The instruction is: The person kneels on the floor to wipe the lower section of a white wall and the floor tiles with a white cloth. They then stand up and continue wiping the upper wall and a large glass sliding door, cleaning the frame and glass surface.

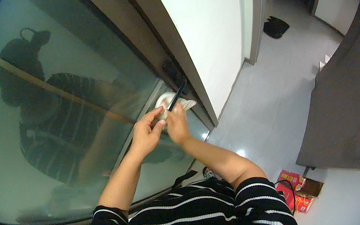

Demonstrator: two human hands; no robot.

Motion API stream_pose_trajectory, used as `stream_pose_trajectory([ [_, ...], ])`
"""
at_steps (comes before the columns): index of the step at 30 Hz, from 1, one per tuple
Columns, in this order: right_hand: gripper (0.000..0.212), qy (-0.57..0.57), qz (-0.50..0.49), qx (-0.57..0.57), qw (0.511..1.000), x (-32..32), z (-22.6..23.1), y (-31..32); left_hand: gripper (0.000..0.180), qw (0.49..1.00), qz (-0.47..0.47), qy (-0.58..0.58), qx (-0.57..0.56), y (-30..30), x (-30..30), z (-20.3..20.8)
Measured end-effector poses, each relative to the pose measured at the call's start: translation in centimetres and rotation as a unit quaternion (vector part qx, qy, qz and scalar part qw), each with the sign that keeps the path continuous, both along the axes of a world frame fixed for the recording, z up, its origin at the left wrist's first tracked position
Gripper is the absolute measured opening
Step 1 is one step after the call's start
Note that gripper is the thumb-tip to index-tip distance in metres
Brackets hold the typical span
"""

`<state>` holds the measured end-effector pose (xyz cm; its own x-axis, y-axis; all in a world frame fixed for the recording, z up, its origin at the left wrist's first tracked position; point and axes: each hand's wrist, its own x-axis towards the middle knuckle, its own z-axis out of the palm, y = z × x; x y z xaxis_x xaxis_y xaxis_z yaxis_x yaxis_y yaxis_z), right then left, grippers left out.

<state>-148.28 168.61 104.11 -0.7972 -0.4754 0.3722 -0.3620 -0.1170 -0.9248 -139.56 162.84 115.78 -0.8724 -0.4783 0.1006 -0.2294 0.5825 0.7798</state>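
Observation:
A black lever handle (176, 97) sticks out from the dark frame of a glass door. Bunched behind and around it is a white cloth (163, 100), its loose end showing on the handle's right side. My right hand (178, 124) is closed on the cloth at the handle's lower end; its fingertips are partly hidden. From the left, my left hand (147, 132) reaches in with thumb and fingers bent, pinching the cloth's lower part just beside my right hand.
The glass panel (64, 109) fills the left side and reflects a figure. A white wall (202, 27) adjoins the frame. Grey floor (262, 92) runs ahead to a black mat (275, 27). At right stand a grey door (354, 101) and a red box (291, 181).

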Motion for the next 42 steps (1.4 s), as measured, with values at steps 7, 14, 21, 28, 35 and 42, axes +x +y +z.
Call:
stream_pose_trajectory([
  [7,0.050,0.162,-0.124,0.060,0.977,0.5,1.7,-2.4,0.039,0.994,0.030,0.106,0.006,-0.5,3.2,0.4],
  [14,0.054,-0.073,-0.203,0.094,0.972,0.0,-4.8,-4.6,0.038,0.994,0.004,0.104,-0.032,0.1,4.9,-0.5],
  [21,0.058,0.103,-0.123,0.042,0.986,-2.9,0.6,-3.0,0.038,0.997,0.021,0.047,-0.057,1.1,6.9,-0.7],
  [28,0.046,-0.139,-0.152,0.045,0.978,-0.2,-8.7,-3.4,0.044,0.978,-0.054,0.074,-0.190,0.9,1.2,-1.2],
  [35,0.038,-0.142,-0.160,-0.035,0.976,0.0,-2.3,-2.6,0.047,0.984,-0.067,0.004,-0.163,-1.6,-5.8,-0.1],
  [42,0.038,-0.175,-0.177,-0.018,0.968,-4.5,-3.0,0.2,0.044,0.966,-0.097,-0.110,-0.213,-0.7,-8.5,1.5],
])
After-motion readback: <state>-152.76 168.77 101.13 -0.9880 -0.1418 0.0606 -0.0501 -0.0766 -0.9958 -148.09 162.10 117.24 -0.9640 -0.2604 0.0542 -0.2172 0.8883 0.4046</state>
